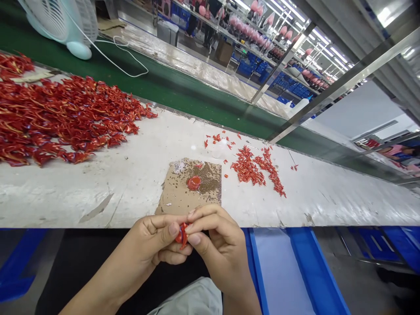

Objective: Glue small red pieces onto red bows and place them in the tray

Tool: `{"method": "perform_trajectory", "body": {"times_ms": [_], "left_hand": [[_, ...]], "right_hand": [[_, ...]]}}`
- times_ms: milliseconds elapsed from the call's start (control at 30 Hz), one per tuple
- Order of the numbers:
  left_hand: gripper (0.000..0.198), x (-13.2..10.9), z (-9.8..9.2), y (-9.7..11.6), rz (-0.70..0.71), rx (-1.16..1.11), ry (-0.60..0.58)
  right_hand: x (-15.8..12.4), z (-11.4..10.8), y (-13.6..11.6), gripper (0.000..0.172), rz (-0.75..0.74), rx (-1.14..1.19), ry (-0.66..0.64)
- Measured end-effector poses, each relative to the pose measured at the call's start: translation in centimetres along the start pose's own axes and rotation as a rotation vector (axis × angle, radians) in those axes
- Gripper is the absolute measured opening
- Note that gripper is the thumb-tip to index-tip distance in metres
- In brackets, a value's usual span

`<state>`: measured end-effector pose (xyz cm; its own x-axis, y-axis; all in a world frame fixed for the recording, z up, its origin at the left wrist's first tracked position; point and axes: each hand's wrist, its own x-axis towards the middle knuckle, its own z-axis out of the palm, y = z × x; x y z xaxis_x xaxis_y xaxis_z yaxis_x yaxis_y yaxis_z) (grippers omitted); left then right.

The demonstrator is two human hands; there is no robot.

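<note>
Pinching a small red piece just off the near edge of the table, left hand and right hand clamped together on it; risk: a slackened grip could drop it past the edge toward the blue tray.

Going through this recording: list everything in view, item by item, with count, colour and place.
Large heap of foil-like pieces: one, glossy red, left part of bench
Small heap of pieces: one, red, right of centre on bench
Bench: one, white, across the view
Cardboard sheet: one, brown, bench front edge
Blob: one, red, on cardboard
Belt: one, green, behind bench
Fan: one, pale blue-white, upper left
Tray: one, blue, below bench, right
Small item: one, red, between hands
Left hand: one, pinching item
Right hand: one, pinching item
</note>
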<state>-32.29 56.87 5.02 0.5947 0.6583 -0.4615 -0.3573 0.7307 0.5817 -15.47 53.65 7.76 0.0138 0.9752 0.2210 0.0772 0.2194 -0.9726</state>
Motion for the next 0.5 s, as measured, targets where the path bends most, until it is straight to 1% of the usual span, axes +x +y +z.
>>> {"method": "perform_trajectory", "body": {"times_ms": [133, 233, 300, 433, 500], "left_hand": [[0.027, -0.1, -0.1, 0.0, 0.003, 0.034, 0.014], [0.029, -0.1, -0.3, 0.0, 0.009, 0.040, 0.016], [0.031, -0.1, -0.5, 0.0, 0.012, 0.024, 0.009], [0.030, -0.2, -0.9, -0.2, 0.001, 0.043, -0.006], [0.035, -0.1, -0.8, -0.4, -0.005, 0.068, -0.007]], "right_hand": [[-0.2, 0.4, 0.3, 0.011, 0.000, -0.050, -0.009], [-0.4, 0.9, 0.7, 0.015, -0.023, -0.082, 0.064], [-0.4, 1.2, 0.8, 0.017, -0.024, -0.079, 0.082], [-0.6, 1.1, 0.8, 0.016, 0.010, -0.027, 0.017], [-0.7, 1.1, 0.9, 0.015, -0.001, -0.019, 0.012]]}}
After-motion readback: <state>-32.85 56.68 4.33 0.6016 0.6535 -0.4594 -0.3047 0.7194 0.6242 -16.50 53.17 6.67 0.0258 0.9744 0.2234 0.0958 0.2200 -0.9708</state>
